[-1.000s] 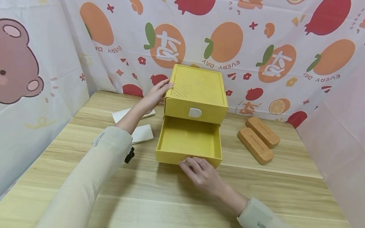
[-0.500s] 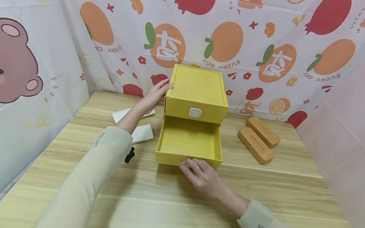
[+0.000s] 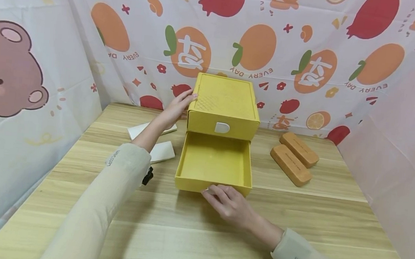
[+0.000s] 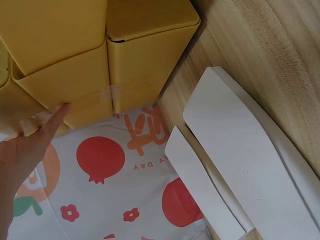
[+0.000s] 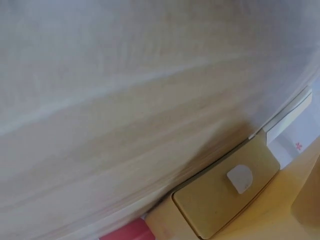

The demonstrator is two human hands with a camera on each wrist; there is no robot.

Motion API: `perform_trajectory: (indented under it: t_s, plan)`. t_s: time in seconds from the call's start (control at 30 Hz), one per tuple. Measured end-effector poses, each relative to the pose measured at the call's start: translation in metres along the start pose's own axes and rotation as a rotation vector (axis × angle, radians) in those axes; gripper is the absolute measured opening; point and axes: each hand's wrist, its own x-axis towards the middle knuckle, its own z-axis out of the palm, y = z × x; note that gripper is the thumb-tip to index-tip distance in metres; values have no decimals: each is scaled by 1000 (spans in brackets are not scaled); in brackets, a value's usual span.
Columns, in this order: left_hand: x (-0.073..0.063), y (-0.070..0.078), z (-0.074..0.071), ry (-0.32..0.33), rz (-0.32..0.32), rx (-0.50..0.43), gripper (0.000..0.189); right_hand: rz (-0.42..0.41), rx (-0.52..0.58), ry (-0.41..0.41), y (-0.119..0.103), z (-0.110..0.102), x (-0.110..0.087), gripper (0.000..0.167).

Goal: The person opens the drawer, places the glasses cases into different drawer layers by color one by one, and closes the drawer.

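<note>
A yellow two-drawer box [image 3: 225, 94] stands at the back middle in the head view. Its upper drawer is closed, with a white tab [image 3: 222, 128] on the front. The lower drawer [image 3: 213, 161] is pulled out and has nothing inside. My right hand [image 3: 232, 205] pinches this drawer's front at the tab, which the fingers mostly cover. Against the box's left side, my left hand [image 3: 175, 109] rests with fingers extended; one fingertip touches the yellow wall in the left wrist view. A drawer front [image 5: 227, 187] with a white tab shows in the right wrist view.
Two white flat objects [image 3: 162, 151] lie left of the box, partly behind my left arm. Two brown oblong cases [image 3: 291, 165] lie side by side on the right of the wooden table [image 3: 182, 242]. A printed curtain [image 3: 123, 77] hangs close behind the box.
The lower drawer has slid a little further out toward me, and my right hand has moved back with it. My left hand has stayed on the box's side.
</note>
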Motion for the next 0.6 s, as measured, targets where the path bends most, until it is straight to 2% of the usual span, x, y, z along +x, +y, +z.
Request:
perform_trajectory:
  t_s: [0.3,0.6]
  plan:
    - [0,0,0,-3,0,8,64,-7,-7,-13,-1,1,-4,24]
    - [-1,0,0,-2,0,11,64,12,-2,8,0,0,-2,26]
